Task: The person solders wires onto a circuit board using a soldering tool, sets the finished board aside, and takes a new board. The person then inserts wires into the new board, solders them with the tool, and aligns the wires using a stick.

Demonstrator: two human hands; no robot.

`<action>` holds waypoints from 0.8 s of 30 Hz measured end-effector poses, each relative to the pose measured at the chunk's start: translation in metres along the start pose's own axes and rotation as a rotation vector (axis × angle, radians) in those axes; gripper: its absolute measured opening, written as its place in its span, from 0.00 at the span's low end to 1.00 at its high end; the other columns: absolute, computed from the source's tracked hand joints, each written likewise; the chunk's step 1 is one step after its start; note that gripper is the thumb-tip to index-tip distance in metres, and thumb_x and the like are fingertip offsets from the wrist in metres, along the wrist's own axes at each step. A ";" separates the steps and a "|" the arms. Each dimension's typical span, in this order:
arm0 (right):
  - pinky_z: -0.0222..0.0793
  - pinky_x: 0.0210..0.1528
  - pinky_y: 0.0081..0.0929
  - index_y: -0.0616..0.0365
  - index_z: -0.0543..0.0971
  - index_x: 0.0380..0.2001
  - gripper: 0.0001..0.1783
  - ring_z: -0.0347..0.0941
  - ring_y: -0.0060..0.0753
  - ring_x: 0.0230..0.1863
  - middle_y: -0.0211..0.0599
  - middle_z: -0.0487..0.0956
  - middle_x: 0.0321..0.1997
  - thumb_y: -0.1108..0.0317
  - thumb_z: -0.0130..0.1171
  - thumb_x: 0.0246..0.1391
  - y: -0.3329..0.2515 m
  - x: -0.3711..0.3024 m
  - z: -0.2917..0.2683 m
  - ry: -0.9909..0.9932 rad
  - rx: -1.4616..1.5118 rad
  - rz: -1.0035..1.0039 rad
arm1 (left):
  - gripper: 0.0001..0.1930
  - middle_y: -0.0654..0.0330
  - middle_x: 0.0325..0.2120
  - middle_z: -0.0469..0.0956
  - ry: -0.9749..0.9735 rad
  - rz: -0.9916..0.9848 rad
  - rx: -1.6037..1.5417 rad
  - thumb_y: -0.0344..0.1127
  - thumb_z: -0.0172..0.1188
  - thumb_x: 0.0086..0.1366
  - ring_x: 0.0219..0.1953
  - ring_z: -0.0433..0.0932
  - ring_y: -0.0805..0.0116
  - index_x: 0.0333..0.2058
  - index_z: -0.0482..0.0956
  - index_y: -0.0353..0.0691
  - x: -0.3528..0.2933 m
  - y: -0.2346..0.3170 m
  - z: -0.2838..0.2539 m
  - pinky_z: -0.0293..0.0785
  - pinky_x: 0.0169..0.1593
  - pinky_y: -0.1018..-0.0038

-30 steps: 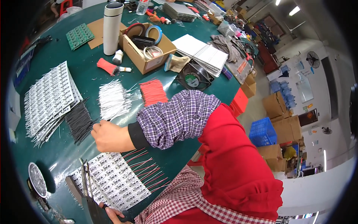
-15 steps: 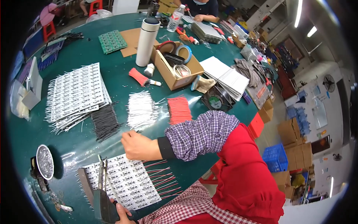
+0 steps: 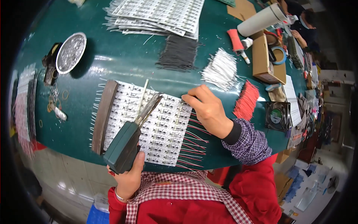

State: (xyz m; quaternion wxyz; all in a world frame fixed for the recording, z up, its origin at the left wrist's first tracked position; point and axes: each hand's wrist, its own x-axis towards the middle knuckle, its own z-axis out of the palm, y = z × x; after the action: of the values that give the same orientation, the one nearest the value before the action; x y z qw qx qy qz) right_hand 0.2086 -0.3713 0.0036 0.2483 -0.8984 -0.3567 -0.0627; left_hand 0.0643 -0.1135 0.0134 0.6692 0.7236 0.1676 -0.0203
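Note:
My left hand (image 3: 129, 181) is wrapped around the handle of a dark green soldering gun (image 3: 123, 147). Its metal tip points up and right over a white circuit board panel (image 3: 162, 128) with rows of small parts. Red and white wires (image 3: 194, 149) stick out from the panel's right edge. At the panel's upper right corner, my right hand (image 3: 207, 110) has its thumb and forefinger pinched together; whatever is between them is too small to make out. A dark bar (image 3: 105, 117) lies along the panel's left side, with pale wire ends beyond it.
Bundles of black wires (image 3: 177, 54), white wires (image 3: 220, 71) and red wires (image 3: 247, 100) lie past the panel. Stacked panels (image 3: 156, 15) are at the back. A silvery bowl (image 3: 71, 53) stands left; a cardboard box (image 3: 264, 63), flask (image 3: 261, 20) and fan (image 3: 276, 116) stand right.
The view has turned down and to the left, bringing the panel to the middle. My right hand has gone from above the panel's top edge near the bundles to its upper right corner.

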 end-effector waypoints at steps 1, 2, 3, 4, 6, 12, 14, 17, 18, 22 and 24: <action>0.72 0.38 0.33 0.63 0.78 0.40 0.19 0.72 0.40 0.40 0.38 0.74 0.38 0.83 0.58 0.40 -0.001 -0.003 0.004 -0.012 0.017 -0.004 | 0.15 0.60 0.28 0.76 0.013 -0.016 0.005 0.23 0.61 0.65 0.21 0.70 0.78 0.50 0.75 0.29 -0.004 -0.003 -0.002 0.64 0.24 0.80; 0.73 0.37 0.32 0.63 0.79 0.40 0.20 0.72 0.40 0.39 0.38 0.75 0.38 0.84 0.58 0.39 -0.002 -0.006 0.008 0.021 0.045 0.005 | 0.15 0.60 0.28 0.76 -0.026 -0.007 0.021 0.23 0.62 0.65 0.21 0.70 0.79 0.50 0.75 0.29 -0.004 -0.004 -0.003 0.64 0.24 0.80; 0.73 0.36 0.32 0.63 0.79 0.40 0.21 0.73 0.40 0.39 0.38 0.76 0.38 0.85 0.59 0.38 -0.003 -0.008 0.011 0.058 0.070 0.015 | 0.15 0.61 0.28 0.76 -0.068 0.004 0.037 0.23 0.62 0.65 0.21 0.69 0.79 0.50 0.76 0.29 -0.003 -0.004 -0.003 0.64 0.24 0.80; 0.72 0.34 0.31 0.63 0.80 0.40 0.22 0.73 0.39 0.36 0.38 0.77 0.37 0.87 0.59 0.37 -0.003 -0.007 0.014 0.093 0.091 0.007 | 0.15 0.61 0.28 0.76 -0.062 -0.007 0.041 0.23 0.62 0.65 0.21 0.69 0.79 0.50 0.76 0.29 -0.004 -0.004 -0.003 0.64 0.24 0.80; 0.72 0.34 0.31 0.63 0.80 0.40 0.22 0.73 0.39 0.36 0.38 0.77 0.38 0.87 0.59 0.37 -0.002 -0.011 0.018 0.095 0.102 0.012 | 0.16 0.62 0.28 0.76 -0.093 0.016 0.074 0.23 0.62 0.65 0.21 0.69 0.80 0.51 0.76 0.29 -0.004 -0.006 -0.002 0.65 0.24 0.81; 0.72 0.34 0.30 0.63 0.79 0.40 0.20 0.73 0.39 0.36 0.38 0.77 0.38 0.85 0.60 0.38 0.000 -0.012 0.021 0.091 0.095 0.010 | 0.13 0.55 0.31 0.83 -0.069 -0.148 0.085 0.32 0.71 0.60 0.28 0.81 0.69 0.41 0.83 0.30 -0.002 0.002 0.006 0.76 0.33 0.73; 0.73 0.34 0.30 0.63 0.79 0.40 0.19 0.74 0.39 0.36 0.39 0.77 0.38 0.84 0.60 0.39 -0.001 -0.011 0.021 0.084 0.087 0.013 | 0.13 0.55 0.30 0.83 -0.081 -0.139 0.096 0.32 0.70 0.60 0.28 0.81 0.69 0.40 0.83 0.31 -0.002 0.004 0.008 0.76 0.33 0.73; 0.73 0.35 0.31 0.64 0.79 0.39 0.18 0.74 0.40 0.37 0.39 0.76 0.38 0.84 0.60 0.39 -0.002 -0.008 0.021 0.080 0.082 0.025 | 0.13 0.55 0.30 0.83 -0.112 0.028 0.167 0.33 0.70 0.60 0.27 0.80 0.69 0.40 0.83 0.31 0.004 -0.004 0.007 0.75 0.31 0.74; 0.73 0.35 0.31 0.64 0.79 0.39 0.18 0.74 0.40 0.37 0.39 0.76 0.38 0.84 0.60 0.39 -0.002 -0.007 0.021 0.078 0.084 0.025 | 0.12 0.55 0.29 0.83 -0.131 0.184 0.224 0.33 0.70 0.60 0.26 0.80 0.69 0.40 0.83 0.31 0.006 -0.006 0.007 0.75 0.31 0.74; 0.73 0.35 0.31 0.64 0.79 0.38 0.18 0.74 0.40 0.37 0.40 0.76 0.38 0.84 0.60 0.39 -0.004 -0.004 0.018 0.057 0.064 0.035 | 0.11 0.56 0.29 0.82 -0.114 0.113 0.167 0.31 0.69 0.60 0.26 0.80 0.69 0.39 0.83 0.31 0.010 0.003 0.011 0.74 0.30 0.75; 0.73 0.35 0.31 0.64 0.79 0.38 0.18 0.74 0.40 0.37 0.40 0.76 0.38 0.84 0.60 0.39 -0.004 -0.004 0.018 0.047 0.053 0.039 | 0.11 0.56 0.29 0.81 -0.127 0.067 0.133 0.30 0.69 0.60 0.26 0.79 0.68 0.39 0.83 0.30 0.011 0.008 0.012 0.74 0.30 0.75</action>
State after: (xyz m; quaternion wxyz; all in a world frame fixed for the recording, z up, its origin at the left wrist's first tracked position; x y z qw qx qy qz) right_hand 0.2015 -0.3627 -0.0117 0.2814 -0.8966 -0.3349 -0.0693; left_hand 0.0794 -0.1236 0.0167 0.6295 0.7688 0.0988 -0.0549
